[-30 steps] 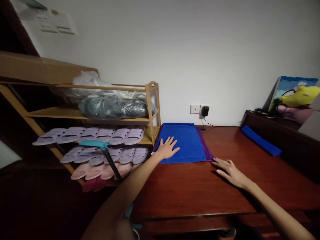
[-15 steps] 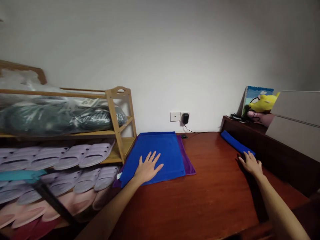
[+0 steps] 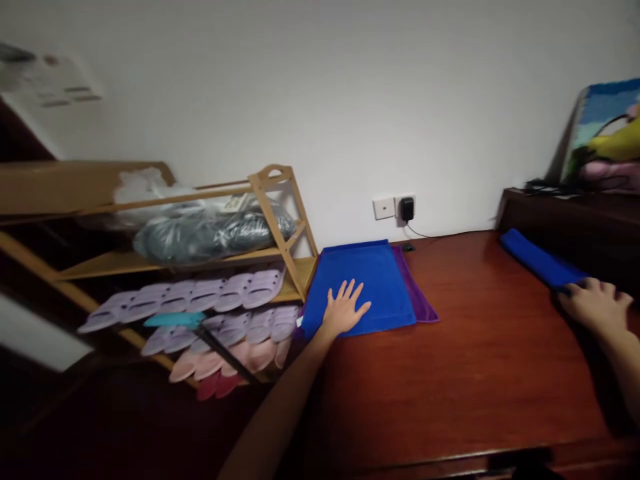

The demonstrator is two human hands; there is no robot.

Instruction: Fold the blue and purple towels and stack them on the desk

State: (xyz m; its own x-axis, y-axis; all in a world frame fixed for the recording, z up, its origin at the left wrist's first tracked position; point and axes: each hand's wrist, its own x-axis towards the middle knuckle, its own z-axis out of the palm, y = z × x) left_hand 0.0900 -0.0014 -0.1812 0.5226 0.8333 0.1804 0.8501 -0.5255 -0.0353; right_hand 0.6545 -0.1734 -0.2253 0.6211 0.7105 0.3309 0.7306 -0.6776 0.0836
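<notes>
blue cloth [image 3: 383, 283] lies flat on the reddish-brown desk [image 3: 450, 387], close to the wall [image 3: 325, 120] and just beside the wooden rack [image 3: 278, 233]. a purple cloth [image 3: 417, 300] lies under it, showing along its right edge and at the near corner. the person's left hand [image 3: 344, 310] is palm down on the near part of the blue cloth, its fingers spread wide and gripping nothing. well apart, at the right, the right hand [image 3: 597, 307] is at the near end of a folded blue strip [image 3: 543, 260], its fingers bent and partly parted; whether they have hold of it, one cannot tell. the strip lies slantwise along the foot of a dark raised ledge [image 3: 520, 210]. on the wall beyond the blue cloth, a black adapter [image 3: 407, 209] sits in a socket, its cord running right. the rack carries lilac slippers [image 3: 207, 293] in rows, with a plastic-wrapped bundle [image 3: 200, 237] above them.
</notes>
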